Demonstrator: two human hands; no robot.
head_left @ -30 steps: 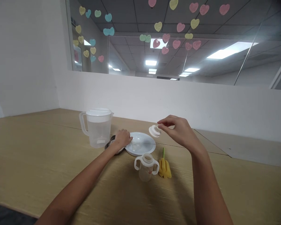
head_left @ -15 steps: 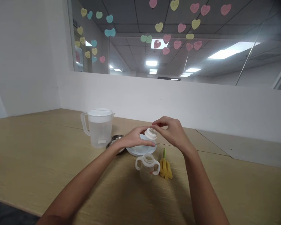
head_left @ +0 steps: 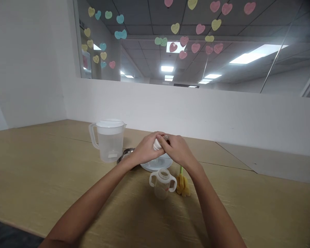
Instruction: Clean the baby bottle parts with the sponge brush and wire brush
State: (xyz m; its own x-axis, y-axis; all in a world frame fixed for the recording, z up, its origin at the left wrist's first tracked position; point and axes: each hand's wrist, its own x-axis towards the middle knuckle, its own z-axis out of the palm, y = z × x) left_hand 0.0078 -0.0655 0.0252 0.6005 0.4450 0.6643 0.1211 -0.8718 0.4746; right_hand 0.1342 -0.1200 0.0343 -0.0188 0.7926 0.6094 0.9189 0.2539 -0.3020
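Both of my hands meet over a pale plastic bowl [head_left: 158,165]. My left hand [head_left: 145,148] is closed round a white bottle collar [head_left: 157,144]. Against the same collar press the bent fingers of my right hand [head_left: 177,148]; a small clear tip, like a bottle teat [head_left: 166,137], shows between the hands. Fingers cover most of this piece. Below them a baby bottle [head_left: 161,187] with two white handles stands upright on the table, its mouth uncovered. Right of the bottle lies a yellow sponge brush [head_left: 183,185] with a green handle, partly behind my right wrist.
A lidded clear plastic pitcher [head_left: 111,141] stands at the back left, its handle facing left. Beside it a metal bowl [head_left: 123,154] is partly hidden by my left forearm. Behind the wooden table [head_left: 248,199] rises a white wall with a window bearing heart-shaped notes.
My right hand has come down and left onto the white collar, and its fingers have closed in. My left hand has wrapped further round the piece, which is tilted and mostly covered now.
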